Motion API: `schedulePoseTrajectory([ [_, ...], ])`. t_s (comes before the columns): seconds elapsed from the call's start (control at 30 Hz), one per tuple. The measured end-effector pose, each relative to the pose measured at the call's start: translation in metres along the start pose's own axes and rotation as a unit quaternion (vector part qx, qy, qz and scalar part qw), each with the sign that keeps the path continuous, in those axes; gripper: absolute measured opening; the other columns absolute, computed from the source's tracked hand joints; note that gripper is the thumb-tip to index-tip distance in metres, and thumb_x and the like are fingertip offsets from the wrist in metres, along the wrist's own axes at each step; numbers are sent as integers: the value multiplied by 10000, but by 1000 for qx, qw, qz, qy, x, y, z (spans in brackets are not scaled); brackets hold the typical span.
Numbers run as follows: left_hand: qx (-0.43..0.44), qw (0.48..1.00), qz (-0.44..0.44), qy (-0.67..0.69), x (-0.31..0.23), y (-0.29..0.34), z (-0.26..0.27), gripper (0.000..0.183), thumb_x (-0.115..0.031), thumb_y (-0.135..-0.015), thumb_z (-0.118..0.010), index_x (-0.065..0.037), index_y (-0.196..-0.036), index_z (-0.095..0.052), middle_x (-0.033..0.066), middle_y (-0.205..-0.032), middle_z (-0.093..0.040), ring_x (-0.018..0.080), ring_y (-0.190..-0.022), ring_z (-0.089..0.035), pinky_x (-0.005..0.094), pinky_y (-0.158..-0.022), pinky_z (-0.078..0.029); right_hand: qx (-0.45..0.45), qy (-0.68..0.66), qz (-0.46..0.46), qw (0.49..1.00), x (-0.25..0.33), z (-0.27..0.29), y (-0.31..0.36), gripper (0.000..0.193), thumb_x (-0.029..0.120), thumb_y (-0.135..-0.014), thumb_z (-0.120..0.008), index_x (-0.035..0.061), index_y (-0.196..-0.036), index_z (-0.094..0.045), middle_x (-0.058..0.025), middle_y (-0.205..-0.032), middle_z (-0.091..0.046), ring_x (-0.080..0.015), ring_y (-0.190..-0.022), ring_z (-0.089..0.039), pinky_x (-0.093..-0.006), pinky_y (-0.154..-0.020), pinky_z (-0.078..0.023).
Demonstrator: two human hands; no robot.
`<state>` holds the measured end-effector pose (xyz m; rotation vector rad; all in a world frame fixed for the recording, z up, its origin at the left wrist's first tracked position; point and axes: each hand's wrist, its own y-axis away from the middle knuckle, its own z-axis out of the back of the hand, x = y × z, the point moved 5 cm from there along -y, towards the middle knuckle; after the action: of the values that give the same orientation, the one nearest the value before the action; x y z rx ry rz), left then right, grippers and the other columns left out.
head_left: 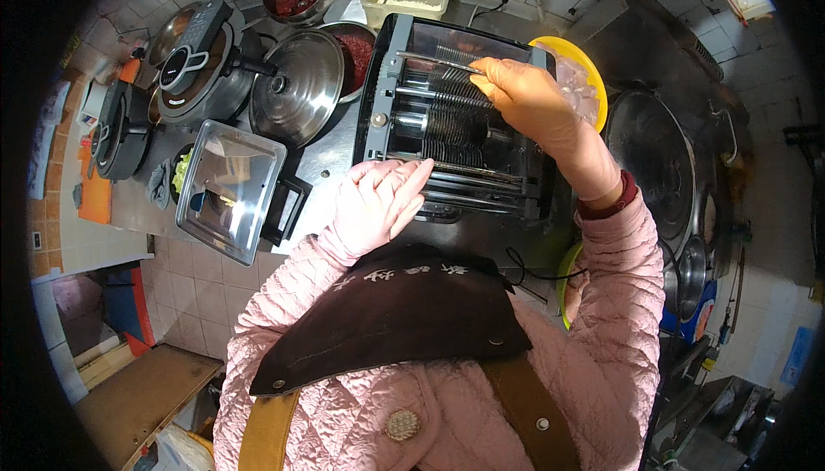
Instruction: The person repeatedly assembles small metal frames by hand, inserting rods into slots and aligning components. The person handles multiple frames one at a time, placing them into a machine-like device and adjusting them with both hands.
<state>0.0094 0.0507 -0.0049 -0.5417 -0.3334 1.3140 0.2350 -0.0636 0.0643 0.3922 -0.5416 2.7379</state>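
In front of me stands a meat slicing machine [378, 131] with its top off, showing rows of thin round blades [455, 131] and several metal bars across it. My right hand [524, 97], in a thin glove, reaches over the far right part and pinches the end of a slim metal rod [434, 62]. That rod slants across the far side of the blades. My left hand [378, 200], also gloved, is at the near left corner, its fingers stretched out over the machine's edge. Their tips lie by a near crossbar; whether they touch it is unclear.
Behind the machine's right side sits a yellow bowl [593, 71] of pale raw meat. Left are a steel lid [296, 88], a pot of red minced food [357, 50] and a clear rectangular lid [232, 187]. A black wok [649, 162] stands right; a cable [533, 273] hangs near me.
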Motion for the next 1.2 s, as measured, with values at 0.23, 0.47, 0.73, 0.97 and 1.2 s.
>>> schedulePoseTrajectory([
  [0.23, 2, 1000, 2, 12, 0, 1, -3, 533, -273, -942, -662, -136, -1456, -631, 11, -1281, -674, 207, -1153, -595, 405, -1032, -423, -24, 13, 50, 998, 4, -3, -3, 209, 201, -1012, -641, 29, -1121, -690, -202, -965, -742, -400, -932, -726, -464, -791, -587],
  [0.47, 12, 1000, -1, -2, -2, 0, -1, 507, -264, -964, -624, -126, -1452, -635, 23, -1266, -677, 194, -1147, -613, 403, -1014, -422, -1, 22, 32, 999, 6, -1, -3, 222, 218, -1035, -572, 38, -1088, -691, -218, -909, -729, -411, -874, -728, -489, -748, -579],
  [0.73, 11, 1000, -9, -13, -2, -1, 0, 531, -264, -944, -682, -120, -1453, -632, 19, -1289, -668, 207, -1145, -594, 402, -1015, -430, 36, 43, 20, 998, 10, 0, -6, 245, 219, -1020, -653, 27, -1167, -693, -210, -966, -742, -400, -903, -720, -464, -777, -581],
  [0.97, 12, 1000, -10, -9, -2, -1, 1, 551, -262, -935, -714, -116, -1459, -626, 22, -1276, -665, 220, -1135, -589, 410, -1005, -438, 41, 53, 29, 997, 9, -4, -6, 260, 231, -1023, -650, 23, -1172, -692, -215, -966, -742, -402, -899, -721, -467, -773, -585],
  [1.2, 13, 1000, -8, 5, -1, -1, 1, 566, -259, -930, -718, -117, -1469, -619, 24, -1285, -665, 223, -1140, -588, 410, -1010, -436, 68, 41, -13, 997, 6, -3, -7, 265, 245, -1035, -635, 42, -1194, -694, -213, -996, -746, -410, -936, -717, -467, -804, -581],
])
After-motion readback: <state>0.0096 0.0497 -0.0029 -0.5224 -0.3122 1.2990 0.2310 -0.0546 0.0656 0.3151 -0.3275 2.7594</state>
